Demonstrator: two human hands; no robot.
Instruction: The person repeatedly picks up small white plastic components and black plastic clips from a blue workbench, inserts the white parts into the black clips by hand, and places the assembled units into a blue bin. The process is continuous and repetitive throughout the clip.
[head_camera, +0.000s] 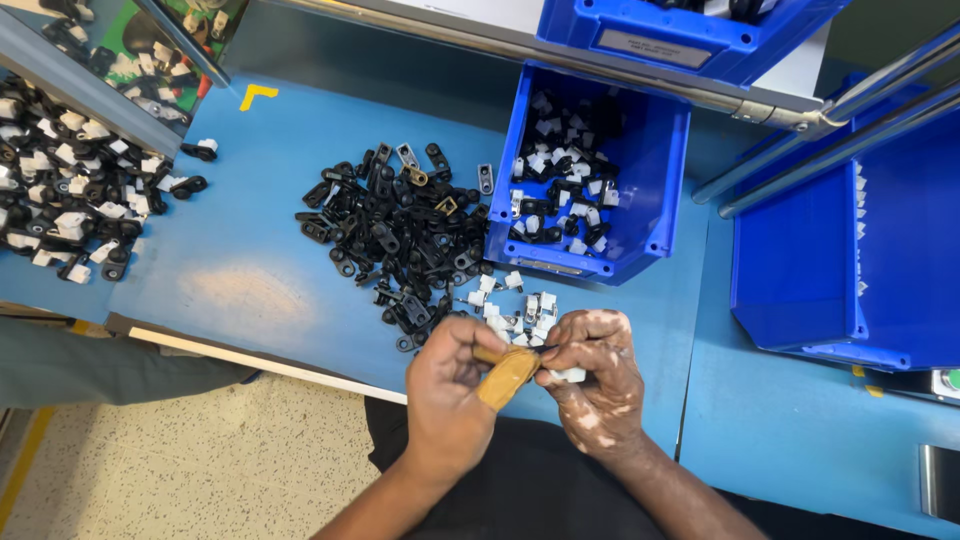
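Bench top (260, 250) was blue, with a yellow corner mark (256, 95). Centre pile of clips (400, 235) was black, a couple brass-toned. Small pieces (515, 305) beside it were white. Blue bin (655, 170) held mixed black and white parts. Tool handle (505, 377) was tan. Floor (200, 460) was cream, speckled.

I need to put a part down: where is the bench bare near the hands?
Bare bench lies left of the black pile, up to the mixed heap. Another bare strip lies right of the right hand, below the blue bin. It is crowded between the hands and the bin, with white parts.
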